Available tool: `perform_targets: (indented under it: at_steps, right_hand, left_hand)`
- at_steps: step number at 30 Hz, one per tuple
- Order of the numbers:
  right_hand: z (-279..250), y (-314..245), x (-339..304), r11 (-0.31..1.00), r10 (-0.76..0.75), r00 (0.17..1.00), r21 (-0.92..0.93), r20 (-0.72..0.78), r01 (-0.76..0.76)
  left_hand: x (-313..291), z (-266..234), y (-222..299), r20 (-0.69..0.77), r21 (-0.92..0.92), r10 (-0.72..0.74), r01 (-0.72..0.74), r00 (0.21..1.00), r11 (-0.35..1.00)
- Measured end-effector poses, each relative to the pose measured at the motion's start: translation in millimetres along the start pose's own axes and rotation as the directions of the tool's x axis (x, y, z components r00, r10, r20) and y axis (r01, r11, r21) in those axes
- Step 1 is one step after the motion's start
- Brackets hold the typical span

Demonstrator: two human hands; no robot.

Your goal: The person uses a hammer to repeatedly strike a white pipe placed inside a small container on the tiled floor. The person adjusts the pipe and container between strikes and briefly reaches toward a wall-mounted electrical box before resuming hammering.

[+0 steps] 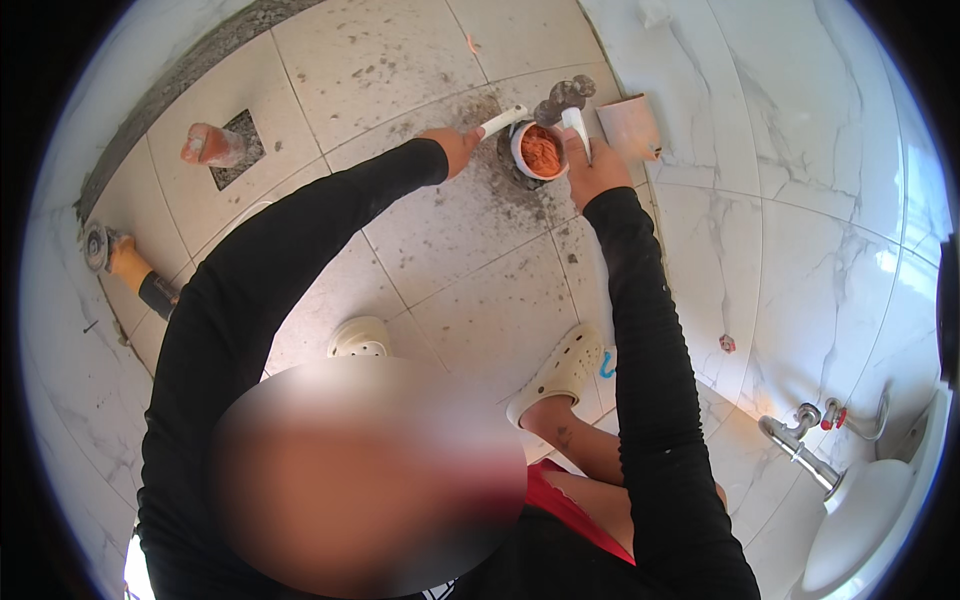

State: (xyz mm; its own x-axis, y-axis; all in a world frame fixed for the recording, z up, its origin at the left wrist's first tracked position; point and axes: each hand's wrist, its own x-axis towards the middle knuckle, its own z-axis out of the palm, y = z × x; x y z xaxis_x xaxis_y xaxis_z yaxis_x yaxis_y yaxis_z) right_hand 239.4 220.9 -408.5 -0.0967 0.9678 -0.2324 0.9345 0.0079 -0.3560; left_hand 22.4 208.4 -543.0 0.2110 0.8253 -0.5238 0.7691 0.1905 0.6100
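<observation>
Between my hands a white round-rimmed pipe end or cup (pixel 518 150) rises from a dark, rough patch of floor, and crumpled orange-red material (pixel 541 152) fills it. My left hand (pixel 458 148), to the left of the rim, is closed on a slim white strip (pixel 503 122) with a small dark hole near its far tip. On the right side my right hand (pixel 592 176) grips a curved white piece (pixel 576 128) against or just beside the rim; I cannot tell whether they are joined. Grey-brown clods (pixel 565 97) lie just beyond.
A pinkish pipe stub (pixel 214 146) stands in a square floor cutout at left. An angle grinder (pixel 130 262) lies at the left wall. Against the right wall rests a tile piece (pixel 630 127). A white basin (pixel 865 520) with metal pipework is at lower right. Dirt spots the floor tiles.
</observation>
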Motion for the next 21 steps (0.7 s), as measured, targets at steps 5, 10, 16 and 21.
perform_targets:
  at_steps: [5, 10, 16, 21]
  right_hand:
    - [-12, -5, 16, 0.984, -0.17, 0.977, -0.067, -0.127, 0.163]
    - [-8, -25, 24, 0.979, -0.196, 0.907, -0.019, -0.372, 0.204]
    - [33, -27, 38, 0.961, -0.005, 0.999, -0.277, 0.04, 0.016]
    - [15, -11, 33, 0.979, -0.151, 0.989, -0.137, -0.012, 0.148]
  left_hand:
    - [8, -4, 2, 0.028, 0.205, 0.114, -0.117, 0.993, 0.972]
    - [6, -1, 3, 0.046, 0.239, 0.088, -0.097, 0.995, 0.966]
    - [2, 0, 3, -0.031, 0.254, 0.286, -0.269, 0.958, 0.929]
    - [1, -36, 20, 0.339, -0.222, -0.178, 0.262, 0.924, 0.939]
